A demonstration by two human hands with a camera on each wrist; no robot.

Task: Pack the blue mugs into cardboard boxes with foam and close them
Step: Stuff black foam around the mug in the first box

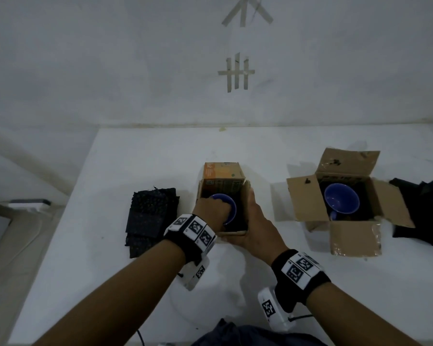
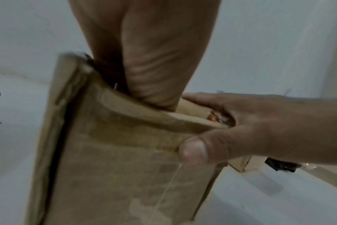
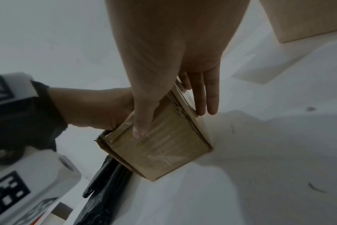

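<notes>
Reaching into the middle cardboard box (image 1: pixel 221 179) on the white table (image 1: pixel 135 156), our left hand (image 1: pixel 211 211) curls around its blue mug (image 1: pixel 231 208); our right hand (image 1: pixel 256 221) clasps the box's right wall, fingers straight, thumb on the near face. Dark foam (image 1: pixel 148 216) lies left.

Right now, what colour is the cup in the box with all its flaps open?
Blue. The mug in the open box shows best in the head view.
</notes>
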